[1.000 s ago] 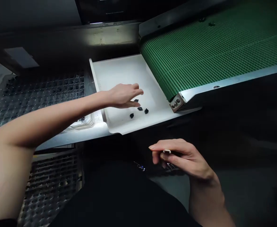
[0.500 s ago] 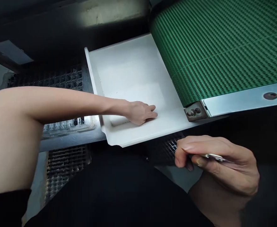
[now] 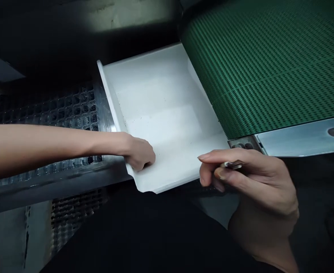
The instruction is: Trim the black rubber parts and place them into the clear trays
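Note:
My left hand (image 3: 141,153) is at the near left corner of a white tray (image 3: 161,100), low over its floor by the left wall. Its fingers are curled under, and whatever they may hold is hidden. In front of my body, just right of the tray's near edge, my right hand (image 3: 249,180) pinches a small slim metal tool (image 3: 232,164) between thumb and fingers. Most of that tool lies inside the hand, so its kind is unclear. Fine dark specks are scattered on the tray floor.
A green textured conveyor belt (image 3: 269,72) borders the tray on the right, with a metal side rail (image 3: 306,138) along its near edge. Left of the tray, under my forearm, is a clear tray with many pockets (image 3: 61,113). A dark grid (image 3: 70,220) shows lower down.
My left hand has drawn back left and nearer across the tray, its fingers now curled in. My right hand, still holding the metal tool, has shifted left and up. The view has shifted slightly.

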Action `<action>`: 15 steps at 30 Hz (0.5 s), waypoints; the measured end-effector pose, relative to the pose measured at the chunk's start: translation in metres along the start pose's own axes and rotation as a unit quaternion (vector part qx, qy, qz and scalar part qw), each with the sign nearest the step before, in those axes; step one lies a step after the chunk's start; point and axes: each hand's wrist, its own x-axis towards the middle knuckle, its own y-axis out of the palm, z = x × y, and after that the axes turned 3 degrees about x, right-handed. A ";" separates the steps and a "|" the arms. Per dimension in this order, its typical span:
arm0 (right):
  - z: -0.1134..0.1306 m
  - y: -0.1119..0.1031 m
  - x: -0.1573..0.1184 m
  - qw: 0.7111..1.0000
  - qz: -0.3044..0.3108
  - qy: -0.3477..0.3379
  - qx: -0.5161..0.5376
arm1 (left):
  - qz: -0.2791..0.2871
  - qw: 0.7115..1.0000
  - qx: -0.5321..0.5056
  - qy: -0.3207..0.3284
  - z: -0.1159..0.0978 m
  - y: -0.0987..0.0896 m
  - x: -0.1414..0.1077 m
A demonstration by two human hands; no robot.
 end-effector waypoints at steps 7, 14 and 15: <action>-0.012 0.010 0.029 0.999 0.038 0.035 0.014 | 0.123 0.988 0.083 0.035 -0.012 -0.022 -0.009; -0.020 0.013 0.053 0.995 0.064 0.076 0.011 | 0.112 0.985 0.119 0.057 -0.009 -0.018 -0.006; -0.021 0.013 0.055 0.995 0.064 0.079 0.009 | 0.108 0.985 0.122 0.063 -0.008 -0.018 -0.005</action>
